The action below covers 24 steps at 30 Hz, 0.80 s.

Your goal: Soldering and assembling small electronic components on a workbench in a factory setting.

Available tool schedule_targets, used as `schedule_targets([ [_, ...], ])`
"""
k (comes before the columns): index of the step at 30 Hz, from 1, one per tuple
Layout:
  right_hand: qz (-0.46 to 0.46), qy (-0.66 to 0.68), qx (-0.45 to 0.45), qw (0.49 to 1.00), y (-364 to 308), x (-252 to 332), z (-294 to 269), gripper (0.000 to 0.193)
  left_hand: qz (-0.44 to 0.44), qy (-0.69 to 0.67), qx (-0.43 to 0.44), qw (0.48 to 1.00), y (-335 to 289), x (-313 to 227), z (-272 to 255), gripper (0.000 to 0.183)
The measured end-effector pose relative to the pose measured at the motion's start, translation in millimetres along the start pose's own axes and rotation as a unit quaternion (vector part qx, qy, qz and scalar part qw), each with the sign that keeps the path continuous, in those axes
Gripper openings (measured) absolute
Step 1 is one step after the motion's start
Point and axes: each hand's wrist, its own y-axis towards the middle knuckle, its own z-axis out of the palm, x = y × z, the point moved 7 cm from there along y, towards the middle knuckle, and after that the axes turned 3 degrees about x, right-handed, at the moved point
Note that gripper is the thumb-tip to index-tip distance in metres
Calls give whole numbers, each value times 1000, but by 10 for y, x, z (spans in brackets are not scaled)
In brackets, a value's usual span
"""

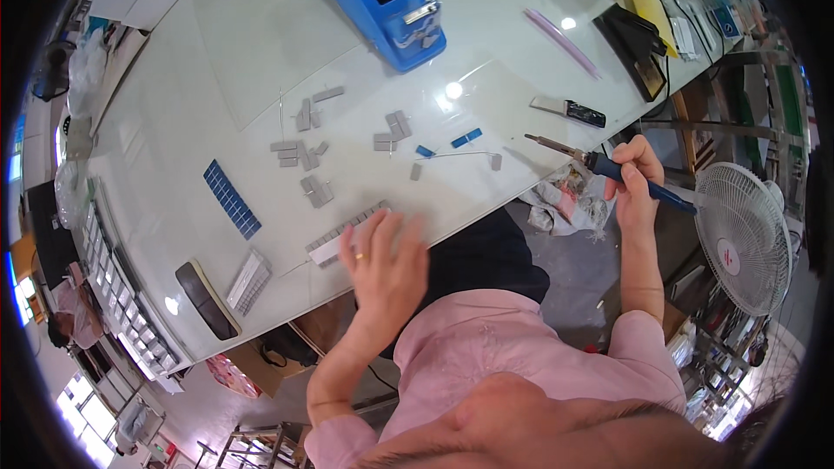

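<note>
My right hand (638,181) is closed round the blue handle of a soldering iron (599,162), whose metal tip points left over the table's front edge. Fingers apart and slightly blurred, my left hand (387,265) is over the near end of a pale segmented strip (347,233); whether it touches the strip I cannot tell. Small grey rectangular pieces (304,155) with thin wires lie in loose groups beyond it. Two small blue pieces (466,137) and a thin wire between grey blocks (496,161) are nearer the soldering iron.
A blue tape dispenser (382,9) stands at the back. To the left are a blue gridded strip (232,199), a pale ridged block (249,281), a dark oblong case (207,300) and a keyboard (126,295). A utility knife (569,111) lies right; a white fan (743,239) stands beyond the table.
</note>
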Motion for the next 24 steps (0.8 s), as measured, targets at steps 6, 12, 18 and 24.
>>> schedule_targets([
  [6, -9, 40, -40, 998, -74, -98, -116, 14, 21, -25, -17, 999, 692, -821, 385, 59],
  [12, -18, 46, -59, 997, -176, -177, -330, 13, 123, 51, -30, 991, 460, -809, 488, 64],
  [18, 3, 91, -3, 996, -191, -287, -123, 12, 321, 111, 96, 936, 409, -398, 275, 54],
  [24, 14, 77, 79, 994, -291, -358, 75, 19, 362, 178, 114, 908, 311, -207, 2, 45],
])
